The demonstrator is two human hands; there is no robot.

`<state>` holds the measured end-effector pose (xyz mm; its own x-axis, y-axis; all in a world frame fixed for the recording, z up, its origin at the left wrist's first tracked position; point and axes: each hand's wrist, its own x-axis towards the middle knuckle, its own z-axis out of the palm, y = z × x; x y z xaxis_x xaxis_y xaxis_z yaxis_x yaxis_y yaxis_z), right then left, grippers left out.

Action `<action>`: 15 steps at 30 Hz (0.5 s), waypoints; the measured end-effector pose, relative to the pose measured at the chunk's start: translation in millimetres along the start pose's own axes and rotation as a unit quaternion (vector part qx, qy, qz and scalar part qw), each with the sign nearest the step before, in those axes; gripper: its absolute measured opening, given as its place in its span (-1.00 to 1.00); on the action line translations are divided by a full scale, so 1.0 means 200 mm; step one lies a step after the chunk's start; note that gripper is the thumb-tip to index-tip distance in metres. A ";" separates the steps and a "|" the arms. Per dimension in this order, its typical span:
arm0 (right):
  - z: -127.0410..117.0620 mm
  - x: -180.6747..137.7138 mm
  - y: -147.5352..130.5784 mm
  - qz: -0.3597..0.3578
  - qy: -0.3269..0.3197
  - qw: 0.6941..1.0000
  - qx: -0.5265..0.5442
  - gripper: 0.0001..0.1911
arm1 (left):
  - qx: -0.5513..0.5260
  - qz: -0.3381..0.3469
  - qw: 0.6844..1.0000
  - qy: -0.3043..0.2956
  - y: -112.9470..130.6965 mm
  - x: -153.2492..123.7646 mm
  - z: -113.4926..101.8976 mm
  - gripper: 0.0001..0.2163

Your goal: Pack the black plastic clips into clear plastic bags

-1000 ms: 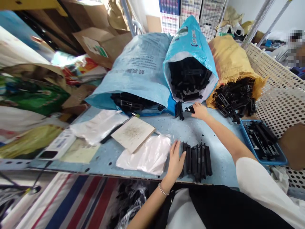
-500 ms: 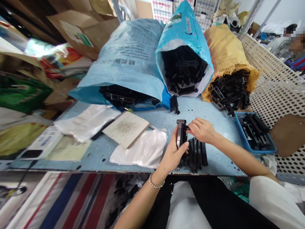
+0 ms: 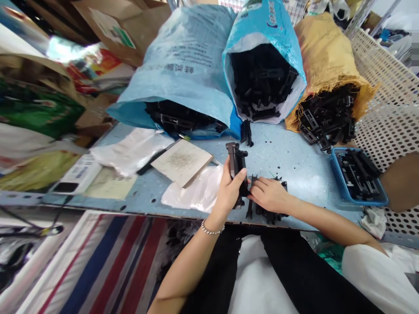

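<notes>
My left hand (image 3: 231, 188) is wrapped around an upright black plastic part (image 3: 236, 159), thumb across its near side. It looks like two or more long pieces lying together. Close on its right, my right hand (image 3: 270, 195) has its fingers curled round a thin black plastic strip (image 3: 252, 179), whose ends show above and below the fingertips. Beneath and behind this hand lie several more black plastic parts (image 3: 271, 216) near the table's front edge, mostly covered by the hand.
Three sacks of black parts, a pale blue one (image 3: 183, 65), a bright blue one (image 3: 262, 30) and a yellow one (image 3: 322, 52), lie along the back. A blue basket (image 3: 337, 179) of parts stands right. Left are a pale board (image 3: 181, 161) and clear plastic bags (image 3: 193, 196).
My left hand has tilted and shifted slightly left and up with its part. My right hand has come down from that part's top to the loose parts. The whole view has shifted too.
</notes>
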<state>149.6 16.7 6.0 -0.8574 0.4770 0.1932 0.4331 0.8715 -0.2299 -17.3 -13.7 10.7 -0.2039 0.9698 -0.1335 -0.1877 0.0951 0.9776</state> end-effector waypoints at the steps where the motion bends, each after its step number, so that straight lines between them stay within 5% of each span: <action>1: 0.02 -0.01 -0.01 -0.004 -0.002 1.000 -0.010 -0.58 | -0.008 -0.006 1.000 -0.004 -0.01 0.00 0.01 -0.44; 5: 0.06 -0.01 0.03 0.052 -0.066 0.995 0.053 -0.65 | 0.006 -0.024 1.000 0.009 -0.12 0.01 -0.03 -0.48; 8: 0.07 0.09 0.17 0.133 -0.114 0.975 0.136 -0.64 | 0.121 -0.023 0.992 0.036 -0.27 0.00 -0.09 -0.64; 12: 0.12 0.38 0.43 0.306 -0.010 0.945 0.116 -0.67 | 0.235 0.024 0.972 0.003 -0.49 -0.05 -0.09 -0.70; 15: 0.19 0.60 0.57 0.409 0.027 0.906 0.108 -0.42 | 0.308 0.098 0.946 0.001 -0.60 -0.07 -0.01 -0.71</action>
<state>85.6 168.3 -33.7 -0.2572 0.9630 -0.0803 0.8475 0.1849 -0.4976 6.3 -40.2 -105.8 -0.1782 0.9821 0.0605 0.4501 0.0267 0.8926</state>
